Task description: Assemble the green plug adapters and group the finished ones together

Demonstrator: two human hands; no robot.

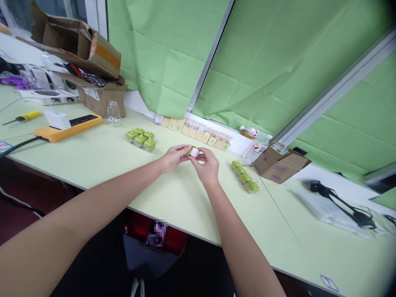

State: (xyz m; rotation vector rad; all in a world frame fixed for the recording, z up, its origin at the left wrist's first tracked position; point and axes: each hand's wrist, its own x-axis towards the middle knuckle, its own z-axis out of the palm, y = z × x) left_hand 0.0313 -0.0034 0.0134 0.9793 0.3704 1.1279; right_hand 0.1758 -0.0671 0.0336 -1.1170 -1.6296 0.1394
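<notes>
Above the middle of the table, my left hand (175, 158) and my right hand (206, 163) meet around one small green-lidded container (194, 152). Its green part faces the left fingers, while a whitish rounded part shows beside the right fingertips. Both hands are closed on it by the fingertips; whether the lid is joined to the white part I cannot tell. Left of my hands stands a group of several small clear containers with green looped lids (140, 138). To the right, a row of similar green-lidded containers (245, 176) runs toward me.
Small tan boxes (194, 131) line the table's back edge. At the left are an orange power strip (69, 127), a yellow-handled screwdriver (29, 116), a clear jar (113, 113) and stacked cardboard boxes (102, 99). Plastic bottles (256, 136), a carton (280, 165) and a black headset-like device (343, 204) lie right.
</notes>
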